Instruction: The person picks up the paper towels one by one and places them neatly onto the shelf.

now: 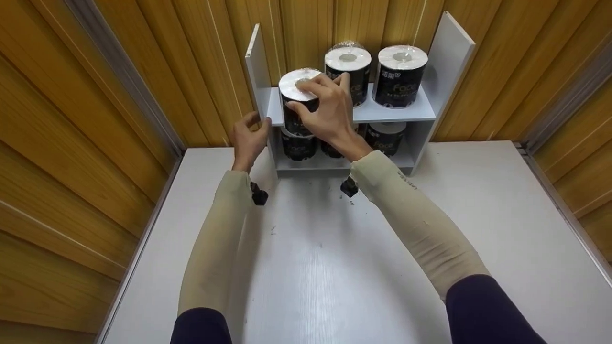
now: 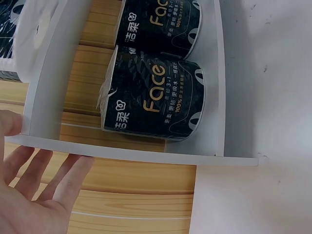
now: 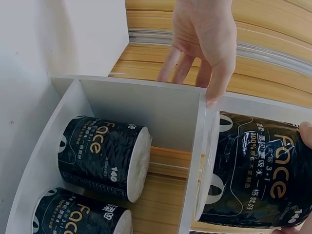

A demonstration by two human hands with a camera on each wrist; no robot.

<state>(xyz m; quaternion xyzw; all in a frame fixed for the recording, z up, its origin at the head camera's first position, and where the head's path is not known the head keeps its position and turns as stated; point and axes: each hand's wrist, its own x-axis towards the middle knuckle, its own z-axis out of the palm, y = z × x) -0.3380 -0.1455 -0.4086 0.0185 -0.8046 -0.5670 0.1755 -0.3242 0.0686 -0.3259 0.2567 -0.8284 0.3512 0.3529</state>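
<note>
In the head view my right hand [image 1: 330,110] grips a black-wrapped toilet paper roll [image 1: 291,117] from above, fingers around its white top, at the left end of the upper shelf. The same roll [image 3: 253,170] shows upright above the shelf board in the right wrist view. My left hand [image 1: 249,139] holds the left side panel of the white shelf unit [image 1: 396,114], fingers on its outer face [image 2: 66,183] and thumb at the front edge. Two more rolls, a middle roll [image 1: 348,59] and a right roll [image 1: 400,79], stand on the upper shelf.
Several similar rolls stand on the lower shelf, including a right one [image 1: 386,138] and a left one [image 1: 299,145]. The unit stands on a white table [image 1: 306,248] against a wood-patterned wall [image 1: 306,28]. The right side panel [image 1: 449,67] rises above the upper shelf.
</note>
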